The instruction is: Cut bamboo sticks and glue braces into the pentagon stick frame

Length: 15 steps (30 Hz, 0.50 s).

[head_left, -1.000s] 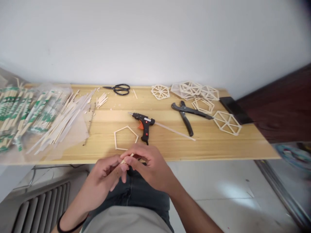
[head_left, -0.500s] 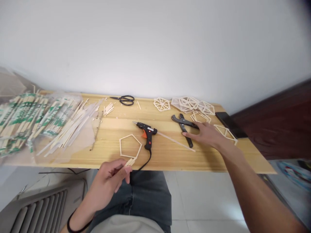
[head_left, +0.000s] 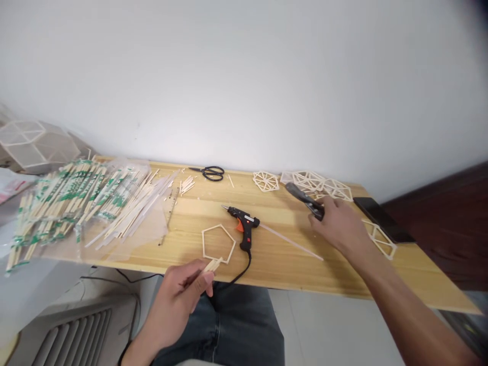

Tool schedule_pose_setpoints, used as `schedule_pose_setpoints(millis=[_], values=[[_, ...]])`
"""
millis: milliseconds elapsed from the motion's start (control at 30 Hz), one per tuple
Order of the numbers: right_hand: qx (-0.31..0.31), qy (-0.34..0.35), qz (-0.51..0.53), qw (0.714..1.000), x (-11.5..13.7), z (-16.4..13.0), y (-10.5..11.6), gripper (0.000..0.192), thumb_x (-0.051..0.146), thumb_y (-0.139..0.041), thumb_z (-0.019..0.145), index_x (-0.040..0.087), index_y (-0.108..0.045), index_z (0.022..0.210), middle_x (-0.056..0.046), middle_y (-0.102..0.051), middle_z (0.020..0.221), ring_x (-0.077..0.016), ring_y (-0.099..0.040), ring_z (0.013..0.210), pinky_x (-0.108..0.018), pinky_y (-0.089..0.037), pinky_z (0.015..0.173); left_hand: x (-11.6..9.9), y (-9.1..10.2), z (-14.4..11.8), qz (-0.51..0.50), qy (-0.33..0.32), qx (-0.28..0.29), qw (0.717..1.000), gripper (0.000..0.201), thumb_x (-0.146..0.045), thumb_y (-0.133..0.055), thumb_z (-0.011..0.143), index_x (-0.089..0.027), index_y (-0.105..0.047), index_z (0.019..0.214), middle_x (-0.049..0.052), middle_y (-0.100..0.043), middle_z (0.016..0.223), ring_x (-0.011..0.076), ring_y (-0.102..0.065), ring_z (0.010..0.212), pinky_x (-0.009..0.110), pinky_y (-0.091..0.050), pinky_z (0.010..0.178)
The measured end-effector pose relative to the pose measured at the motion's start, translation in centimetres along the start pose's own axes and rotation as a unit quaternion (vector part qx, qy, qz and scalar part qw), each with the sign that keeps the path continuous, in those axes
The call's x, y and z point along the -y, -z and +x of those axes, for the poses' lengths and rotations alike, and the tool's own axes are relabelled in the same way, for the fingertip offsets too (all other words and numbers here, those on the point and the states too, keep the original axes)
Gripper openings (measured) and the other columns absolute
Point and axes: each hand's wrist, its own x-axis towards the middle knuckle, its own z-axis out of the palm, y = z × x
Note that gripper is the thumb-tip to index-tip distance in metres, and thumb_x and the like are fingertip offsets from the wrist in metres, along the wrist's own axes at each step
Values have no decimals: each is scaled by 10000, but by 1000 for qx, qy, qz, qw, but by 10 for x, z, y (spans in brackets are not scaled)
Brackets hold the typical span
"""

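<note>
Near the front edge of the table, my left hand (head_left: 183, 295) is closed on a small bundle of short wooden sticks (head_left: 213, 265), pinched between thumb and fingers. Just beyond the bundle, a pentagon frame of sticks (head_left: 203, 245) lies flat on the wood. My right hand (head_left: 337, 223) is wrapped round the handles of dark pliers (head_left: 299, 193), whose head points to the far left; the fingers partly hide the grips. Between the hands lies a black glue gun (head_left: 244, 223) with an orange trigger, its red light lit and a long clear glue stick (head_left: 292, 241) in its back.
Packaged chopsticks (head_left: 72, 198) and loose sticks (head_left: 129, 208) cover the table's left side. Black scissors (head_left: 212, 173) lie at the back, beside short cut sticks (head_left: 187, 185). Several stick frames (head_left: 266, 181) stand near the wall. A black phone (head_left: 381, 218) lies at the right.
My right hand has closed round the pliers and lifted them off the table. The left hand keeps its bundle of sticks. The whole view has shifted, showing more of the left side.
</note>
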Motion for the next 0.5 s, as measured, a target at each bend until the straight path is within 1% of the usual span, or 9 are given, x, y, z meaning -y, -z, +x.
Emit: schedule_pose_setpoints(millis=[67, 100, 167, 200, 233, 267, 333, 400, 500], values=[[-65, 73, 60, 993, 14, -15, 14, 427, 262, -546, 909, 105, -589, 1304, -275, -634, 1263, -443, -653, 1181, -541, -532, 1015, 1, -1, -2, 1, -23, -6, 1000, 501, -575, -570, 1029, -154, -688, 784, 28, -641, 744, 91, -426, 529, 262, -298, 531], [-72, 121, 98, 985, 23, -26, 20, 398, 243, -555, 898, 136, -585, 1280, -245, -634, 1245, -419, -664, 1150, -529, -546, 999, 2, -3, -3, 3, -36, -9, 999, 495, -563, -569, 1035, -154, -700, 787, 33, -650, 747, 94, -439, 537, 260, -314, 540], [-56, 233, 178, 954, 45, -53, 29, 348, 186, -565, 884, 192, -578, 1231, -182, -634, 1186, -358, -681, 1078, -486, -580, 948, 4, -5, -5, 6, -58, -13, 998, 478, -537, -561, 1046, -159, -730, 807, 43, -669, 759, 105, -468, 557, 255, -346, 556], [-46, 292, 215, 931, 56, -67, 31, 380, 140, -567, 861, 201, -566, 1237, -171, -623, 1188, -338, -678, 1072, -471, -588, 938, 5, -6, -7, 6, -67, -15, 998, 467, -525, -558, 1051, -163, -743, 821, 47, -676, 765, 110, -481, 566, 253, -360, 562], [-41, 333, 240, 911, 66, -81, 32, 462, 84, -556, 826, 206, -549, 1272, -170, -611, 1214, -327, -672, 1082, -456, -595, 919, 5, -7, -8, 8, -74, -16, 997, 454, -513, -556, 1054, -167, -756, 837, 49, -681, 768, 116, -492, 572, 252, -372, 567], [-33, 357, 253, 899, 74, -93, 31, 547, 36, -548, 788, 209, -527, 1306, -175, -600, 1244, -329, -656, 1126, -455, -594, 925, 6, -8, -9, 12, -81, -17, 996, 443, -501, -556, 1056, -172, -767, 849, 49, -683, 764, 120, -500, 574, 252, -383, 572], [-20, 387, 277, 879, 87, -110, 28, 630, 0, -555, 725, 213, -509, 1315, -174, -596, 1250, -345, -629, 1181, -475, -586, 950, 7, -8, -12, 28, -95, -21, 995, 423, -485, -567, 1052, -179, -779, 851, 46, -674, 730, 133, -516, 581, 255, -394, 580], [-2, 396, 292, 871, 95, -120, 24, 683, -3, -571, 690, 213, -501, 1334, -170, -596, 1243, -348, -625, 1165, -487, -585, 947, 6, -8, -14, 47, -108, -33, 992, 408, -479, -581, 1043, -186, -776, 838, 37, -649, 672, 148, -528, 583, 262, -391, 579], [20, 406, 293, 866, 102, -125, 22, 712, 7, -588, 672, 198, -506, 1353, -177, -597, 1254, -354, -617, 1155, -504, -578, 952, 3, -8, -16, 69, -135, -41, 988, 393, -466, -587, 1035, -195, -742, 797, 27, -629, 623, 158, -535, 574, 271, -384, 579]])
